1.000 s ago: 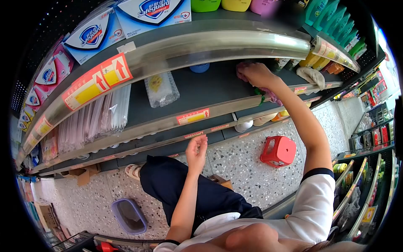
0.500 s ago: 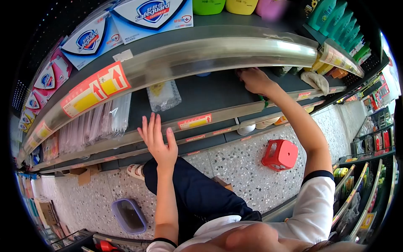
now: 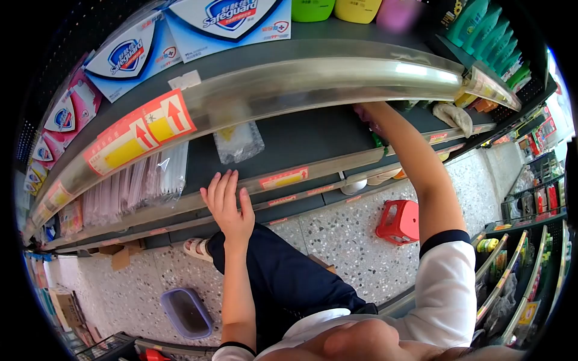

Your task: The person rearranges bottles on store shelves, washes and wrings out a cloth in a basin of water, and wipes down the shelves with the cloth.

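My left hand [image 3: 229,204] is at the front edge of the lower shelf [image 3: 301,132], its fingers stretched out and holding nothing. Just beyond its fingertips lies a clear plastic packet [image 3: 239,144] with something yellow in it. My right hand [image 3: 369,114] reaches in under the upper shelf's clear price rail [image 3: 325,75]. The rail hides most of its fingers, so what they hold, if anything, cannot be made out. A small green item [image 3: 378,140] shows beside my right wrist. To the right, a crumpled pale cloth [image 3: 453,118] lies near the shelf's end.
Safeguard soap boxes [image 3: 232,27] stand on the upper shelf, with colored bottles [image 3: 356,9] beside them. Thin plastic-wrapped packs [image 3: 135,183] fill the lower shelf's left. On the speckled floor are a red stool [image 3: 398,222] and a purple bin [image 3: 186,313].
My right hand has gone deeper under the upper shelf, and its fingers are now mostly hidden. My left hand stays at the shelf edge, its fingers closer together. The view has shifted slightly.
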Demonstrator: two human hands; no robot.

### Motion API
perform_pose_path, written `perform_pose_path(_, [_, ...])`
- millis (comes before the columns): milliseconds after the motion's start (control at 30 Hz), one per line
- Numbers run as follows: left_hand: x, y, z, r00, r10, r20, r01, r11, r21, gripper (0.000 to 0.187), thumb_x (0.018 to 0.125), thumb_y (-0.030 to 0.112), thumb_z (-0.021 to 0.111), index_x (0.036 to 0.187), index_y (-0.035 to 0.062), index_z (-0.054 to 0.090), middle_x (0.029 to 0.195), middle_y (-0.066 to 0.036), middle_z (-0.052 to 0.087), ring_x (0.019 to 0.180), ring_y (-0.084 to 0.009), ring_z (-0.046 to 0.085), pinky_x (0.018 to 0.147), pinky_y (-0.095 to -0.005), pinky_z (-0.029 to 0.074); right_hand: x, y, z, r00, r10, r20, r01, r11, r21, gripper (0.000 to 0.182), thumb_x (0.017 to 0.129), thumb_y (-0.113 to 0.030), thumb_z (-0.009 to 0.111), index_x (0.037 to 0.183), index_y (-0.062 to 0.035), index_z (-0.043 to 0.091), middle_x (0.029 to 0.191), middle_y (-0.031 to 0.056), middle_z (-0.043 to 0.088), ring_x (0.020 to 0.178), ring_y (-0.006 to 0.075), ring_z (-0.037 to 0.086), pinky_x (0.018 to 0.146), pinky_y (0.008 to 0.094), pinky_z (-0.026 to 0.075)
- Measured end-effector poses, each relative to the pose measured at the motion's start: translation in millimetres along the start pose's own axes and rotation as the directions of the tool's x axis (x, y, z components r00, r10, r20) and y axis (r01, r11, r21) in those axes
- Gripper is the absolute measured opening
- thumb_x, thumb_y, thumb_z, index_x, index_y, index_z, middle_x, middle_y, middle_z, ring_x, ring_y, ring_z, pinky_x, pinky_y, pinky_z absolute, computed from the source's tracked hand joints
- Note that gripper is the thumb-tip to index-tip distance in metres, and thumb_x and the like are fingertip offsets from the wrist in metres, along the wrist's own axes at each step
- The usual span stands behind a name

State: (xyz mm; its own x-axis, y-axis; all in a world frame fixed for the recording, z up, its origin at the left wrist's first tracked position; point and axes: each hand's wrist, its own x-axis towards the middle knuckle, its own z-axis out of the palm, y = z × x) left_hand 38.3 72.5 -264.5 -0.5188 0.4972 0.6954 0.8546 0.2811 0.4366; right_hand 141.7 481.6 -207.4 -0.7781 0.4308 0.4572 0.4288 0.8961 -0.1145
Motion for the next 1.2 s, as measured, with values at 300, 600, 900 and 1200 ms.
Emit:
perform_pose_path(300, [0.0,-2.1,-1.8,0.999,0.031,-0.029,-0.031,0.999,-0.021,0.033,0.090,0.012,0.057,0.122,0.0067,0.062,0.123,-0.008,0.061,0.125,-0.0272,0.049,0.113,-0.0482,0.021,4.5,-7.6,3.3,0.975,-0.066,0.211,0.106,0.977,-0.183,0.030,0.079,-0.005,0.055,0.107,-0.0022,0.065,0.106,0.0249,0.064,0.105,0.0412,0.059,0.092,0.0467,0.045])
perform_pose_path(600, [-2.1,0.1,-5.7,0.998,0.060,-0.035,-0.060,0.998,-0.017,0.034,0.089,0.013,0.058,0.123,0.0062,0.060,0.123,-0.008,0.060,0.125,-0.0278,0.048,0.113,-0.0489,0.023,-34.1,-18.6,-41.4,0.834,-0.230,0.502,0.253,0.967,0.023,0.025,0.072,0.002,0.056,0.095,-0.0021,0.065,0.093,0.0169,0.068,0.091,0.0339,0.065,0.078,0.0410,0.050])
perform_pose_path(900, [-1.1,3.0,-15.8,0.998,0.064,-0.012,-0.064,0.997,-0.040,0.036,0.087,0.012,0.059,0.123,0.0049,0.059,0.123,-0.011,0.060,0.123,-0.0299,0.050,0.111,-0.0500,0.027,-57.7,-36.0,-91.2,0.931,-0.228,0.286,0.157,0.956,0.249,0.023,0.085,-0.006,0.056,0.107,-0.0009,0.064,0.095,0.0182,0.068,0.087,0.0325,0.064,0.077,0.0368,0.049])
perform_pose_path(1200, [-0.8,3.6,-15.8,0.998,0.061,0.013,-0.061,0.998,-0.014,0.036,0.088,0.013,0.058,0.123,0.0046,0.059,0.123,-0.011,0.059,0.124,-0.0303,0.049,0.111,-0.0508,0.026,-134.8,-67.2,-190.1,0.890,0.451,-0.065,-0.041,0.222,0.974,0.036,0.089,-0.004,0.056,0.123,0.0060,0.058,0.120,0.0112,0.063,0.108,0.0195,0.059,0.096,0.0313,0.044])
